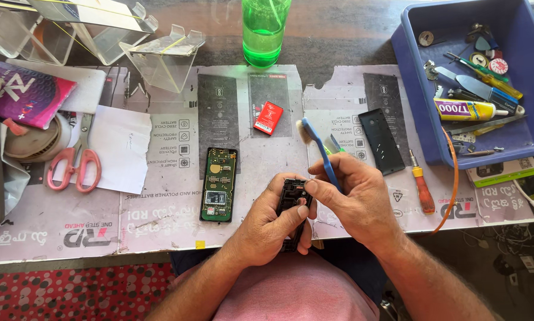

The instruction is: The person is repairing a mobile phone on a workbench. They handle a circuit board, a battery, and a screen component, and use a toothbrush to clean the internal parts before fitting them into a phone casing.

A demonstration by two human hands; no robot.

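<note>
Matt black plastic phone frame [292, 199]

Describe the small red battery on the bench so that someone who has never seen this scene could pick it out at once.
Start at the green plastic bottle at the far edge of the bench. Just below it, on a dark printed panel, lies the small red battery, tilted. It is the only flat red rectangle there; the green circuit board lies nearer the person.

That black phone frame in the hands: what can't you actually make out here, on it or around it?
Head view only:
- Black phone frame: its middle and lower end are covered by the left hand.
- Blue toothbrush: its handle end is hidden inside the right hand.
- Blue tray: the small tools inside are too jumbled and small to tell apart.
- Green bottle: its top is cut off by the upper edge.
</note>
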